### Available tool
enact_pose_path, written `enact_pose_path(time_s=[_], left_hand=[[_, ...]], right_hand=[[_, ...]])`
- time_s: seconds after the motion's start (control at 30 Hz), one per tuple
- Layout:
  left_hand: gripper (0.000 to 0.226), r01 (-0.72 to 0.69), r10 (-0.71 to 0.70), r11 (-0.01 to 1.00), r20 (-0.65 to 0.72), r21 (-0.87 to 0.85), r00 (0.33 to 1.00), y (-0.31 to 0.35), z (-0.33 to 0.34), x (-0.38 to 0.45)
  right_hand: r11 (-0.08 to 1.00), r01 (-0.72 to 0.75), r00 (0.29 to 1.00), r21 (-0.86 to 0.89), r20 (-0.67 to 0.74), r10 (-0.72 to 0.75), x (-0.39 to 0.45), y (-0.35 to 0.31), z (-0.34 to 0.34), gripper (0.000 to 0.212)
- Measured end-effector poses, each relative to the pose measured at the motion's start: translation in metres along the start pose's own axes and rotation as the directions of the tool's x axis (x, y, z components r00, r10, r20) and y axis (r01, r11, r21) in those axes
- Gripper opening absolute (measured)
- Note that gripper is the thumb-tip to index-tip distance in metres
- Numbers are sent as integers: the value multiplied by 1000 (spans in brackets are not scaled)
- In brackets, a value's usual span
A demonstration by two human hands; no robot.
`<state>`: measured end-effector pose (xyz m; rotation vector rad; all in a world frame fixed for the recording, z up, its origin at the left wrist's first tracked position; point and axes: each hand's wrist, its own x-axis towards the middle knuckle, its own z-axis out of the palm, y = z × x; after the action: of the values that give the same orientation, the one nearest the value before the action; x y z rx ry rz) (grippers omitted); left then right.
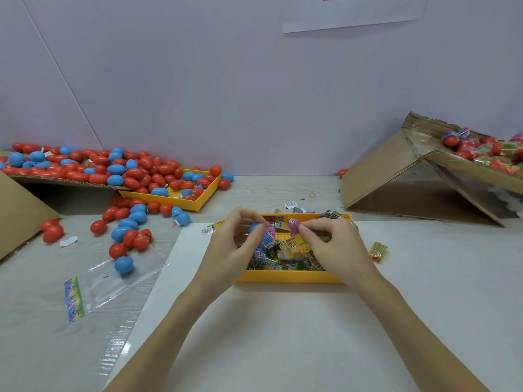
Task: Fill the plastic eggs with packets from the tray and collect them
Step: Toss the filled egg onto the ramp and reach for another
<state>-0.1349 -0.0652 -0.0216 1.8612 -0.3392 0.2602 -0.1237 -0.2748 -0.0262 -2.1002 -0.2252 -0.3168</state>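
Over the yellow tray of packets straight ahead of me, my left hand curls its fingers around a blue egg, only partly visible inside my grip. My right hand pinches a pink packet between thumb and forefinger, held just beside the egg at its three o'clock. At ten o'clock, red and blue eggs spill across cardboard, a second yellow tray and the table. At two o'clock a tilted cardboard box holds more eggs. A clear plastic bag lies at eight o'clock.
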Motion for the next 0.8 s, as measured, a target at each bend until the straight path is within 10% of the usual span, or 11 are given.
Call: enact_pose_path(time_s=[0.4,0.63,0.8], left_hand=[[11,-166,201,936,-84,311,976,0,16,-6],[8,-74,89,993,-165,94,982,3,6,-3],[19,-253,262,961,-67,115,963,6,9,-5]], right_hand=[[987,142,978,77,145,-152,-6,-12,3,13],[973,89,996,-212,29,-85,-7,-10,2,38],[892,-243,965,382,184,185,-6,-22,-4,28]])
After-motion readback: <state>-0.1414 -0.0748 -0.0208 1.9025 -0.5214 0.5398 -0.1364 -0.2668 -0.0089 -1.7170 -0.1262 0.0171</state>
